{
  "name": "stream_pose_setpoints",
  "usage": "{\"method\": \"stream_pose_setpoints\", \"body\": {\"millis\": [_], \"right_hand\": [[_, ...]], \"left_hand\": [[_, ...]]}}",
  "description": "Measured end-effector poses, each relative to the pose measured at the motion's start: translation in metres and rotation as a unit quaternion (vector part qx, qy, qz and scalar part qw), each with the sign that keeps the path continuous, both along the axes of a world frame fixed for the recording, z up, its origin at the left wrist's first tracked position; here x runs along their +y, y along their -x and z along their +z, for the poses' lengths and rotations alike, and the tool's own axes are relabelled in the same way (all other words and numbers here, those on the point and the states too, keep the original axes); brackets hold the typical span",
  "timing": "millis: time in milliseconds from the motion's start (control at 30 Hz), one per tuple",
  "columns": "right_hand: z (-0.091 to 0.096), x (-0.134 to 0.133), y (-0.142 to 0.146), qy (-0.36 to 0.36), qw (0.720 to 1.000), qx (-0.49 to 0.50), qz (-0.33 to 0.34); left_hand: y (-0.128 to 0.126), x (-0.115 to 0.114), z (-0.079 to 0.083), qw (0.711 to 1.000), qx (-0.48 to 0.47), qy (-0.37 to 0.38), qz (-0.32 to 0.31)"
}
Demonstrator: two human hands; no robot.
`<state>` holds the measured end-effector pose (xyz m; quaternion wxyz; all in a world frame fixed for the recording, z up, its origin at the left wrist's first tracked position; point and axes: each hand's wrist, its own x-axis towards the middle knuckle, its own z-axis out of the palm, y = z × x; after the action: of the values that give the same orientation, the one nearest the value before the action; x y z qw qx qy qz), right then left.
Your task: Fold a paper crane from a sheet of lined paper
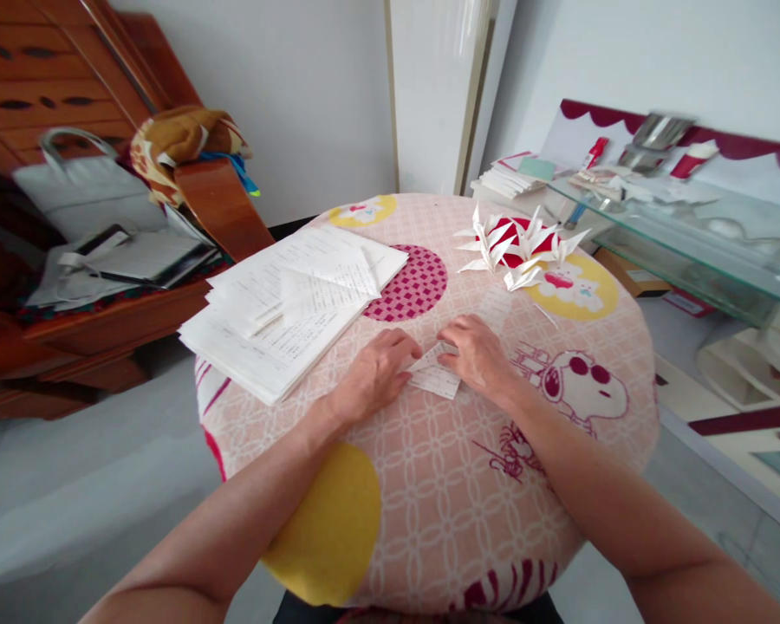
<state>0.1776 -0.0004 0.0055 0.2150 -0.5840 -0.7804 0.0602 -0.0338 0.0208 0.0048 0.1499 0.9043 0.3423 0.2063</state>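
Note:
A small piece of printed white paper (435,380), partly folded, lies on the round table between my hands. My left hand (378,368) has its fingers curled in at the paper's left corner, thumb and forefinger closing on it. From the other side my right hand (476,354) grips the paper's upper right edge, its thumb and fingers bent over it. My fingers hide part of the fold. Beyond my right hand, several folded white paper cranes (489,247) stand in a cluster.
A stack of printed sheets (318,347) lies at the table's left. The patterned tablecloth (422,468) covers the round table. A glass shelf (689,238) with items stands at the right; a wooden bench (149,303) bearing a grey bag (84,191) stands at the left.

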Motion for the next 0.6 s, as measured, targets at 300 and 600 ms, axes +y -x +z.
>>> {"method": "stream_pose_setpoints", "body": {"millis": [300,600], "right_hand": [[0.004,-0.002,0.0,0.117,0.991,0.066,0.01],[0.004,0.0,-0.019,0.165,0.977,0.121,0.059]], "left_hand": [[-0.01,-0.004,-0.009,0.985,-0.043,0.045,-0.163],[-0.014,-0.003,-0.012,0.98,-0.014,-0.045,-0.194]]}}
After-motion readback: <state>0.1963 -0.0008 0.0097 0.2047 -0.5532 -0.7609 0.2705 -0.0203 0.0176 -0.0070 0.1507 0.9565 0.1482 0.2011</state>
